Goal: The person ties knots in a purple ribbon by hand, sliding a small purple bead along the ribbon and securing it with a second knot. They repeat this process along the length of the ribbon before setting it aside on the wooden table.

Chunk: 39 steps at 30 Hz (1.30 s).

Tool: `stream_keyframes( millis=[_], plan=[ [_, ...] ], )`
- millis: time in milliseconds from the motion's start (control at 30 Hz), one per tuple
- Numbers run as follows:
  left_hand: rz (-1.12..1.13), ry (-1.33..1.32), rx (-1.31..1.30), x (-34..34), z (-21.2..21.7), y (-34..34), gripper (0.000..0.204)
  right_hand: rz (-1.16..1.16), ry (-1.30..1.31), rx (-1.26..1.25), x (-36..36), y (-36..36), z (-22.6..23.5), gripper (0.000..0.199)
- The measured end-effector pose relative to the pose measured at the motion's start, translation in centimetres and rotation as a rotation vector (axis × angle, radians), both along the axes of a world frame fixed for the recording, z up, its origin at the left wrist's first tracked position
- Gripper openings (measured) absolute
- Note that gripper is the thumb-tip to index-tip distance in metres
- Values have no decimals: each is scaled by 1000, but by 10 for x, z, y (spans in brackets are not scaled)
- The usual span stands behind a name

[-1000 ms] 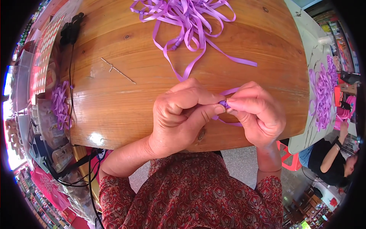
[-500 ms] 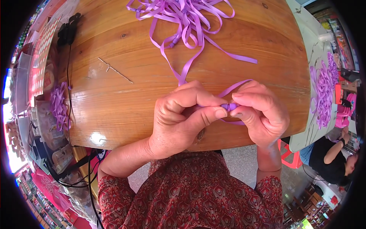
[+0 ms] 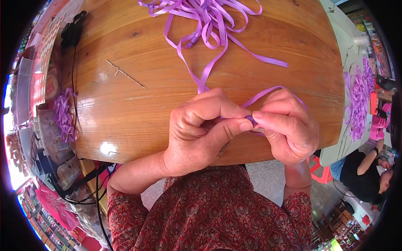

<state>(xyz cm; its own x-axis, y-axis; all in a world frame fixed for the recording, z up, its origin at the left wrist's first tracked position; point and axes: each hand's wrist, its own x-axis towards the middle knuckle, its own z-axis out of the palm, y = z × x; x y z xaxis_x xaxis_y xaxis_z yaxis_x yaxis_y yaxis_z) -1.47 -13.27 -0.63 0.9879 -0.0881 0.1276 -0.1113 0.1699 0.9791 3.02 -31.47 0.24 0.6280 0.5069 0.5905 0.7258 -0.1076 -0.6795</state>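
Observation:
My left hand (image 3: 205,131) pinches a purple ribbon (image 3: 203,86) between thumb and forefinger. Close against it, my right hand (image 3: 291,129) grips the same ribbon with its thumb and fingertips. A small purple knotted part (image 3: 251,120) shows between the two pinches, mostly covered by the fingertips. From my hands the ribbon runs up to a loose heap of purple ribbon (image 3: 213,23) with several dark purple knots at the table's far side. One loop (image 3: 264,94) arches behind my right fingers.
The wooden table (image 3: 138,129) carries a thin twisted wire (image 3: 126,75) left of my hands. More purple ribbon (image 3: 64,113) hangs at the left edge, near a black cable (image 3: 74,73). On the pale side table (image 3: 335,152) lies another ribbon bundle (image 3: 357,104). A person (image 3: 360,178) is at far right.
My right fingertips have closed in over the knotted part, covering more of it. The ribbon loop behind my right hand has shifted. My left hand keeps its pinch.

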Motion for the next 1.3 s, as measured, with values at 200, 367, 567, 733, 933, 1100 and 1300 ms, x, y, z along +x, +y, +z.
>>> stream_keyframes(
  millis=[200, 367, 567, 733, 933, 1100, 1300],
  plan=[
    [2, -10, -15, 0, -4, -1, 7, -7, -7, 11, -1, 2, 1, 22],
    [-22, 16, -121, -2, -5, -4, 6, 29, 158, 43, -1, -2, 0, 21],
    [-44, 303, -374, -3, -2, -3, 6, 2, 246, 61, -5, 1, 4, 27],
    [-53, 348, -383, -1, -2, -4, 8, -33, 299, 10, -2, -4, 5, 27],
    [-66, 151, -217, -1, -6, 1, 15, -89, 440, 163, -7, 4, -3, 32],
    [-66, 47, 14, -1, 4, -3, 18, -148, 533, 108, -15, 6, 2, 48],
    [-218, -210, -229, 6, -2, -5, 12, -7, 771, 193, -16, -9, -1, 64]
  ],
)
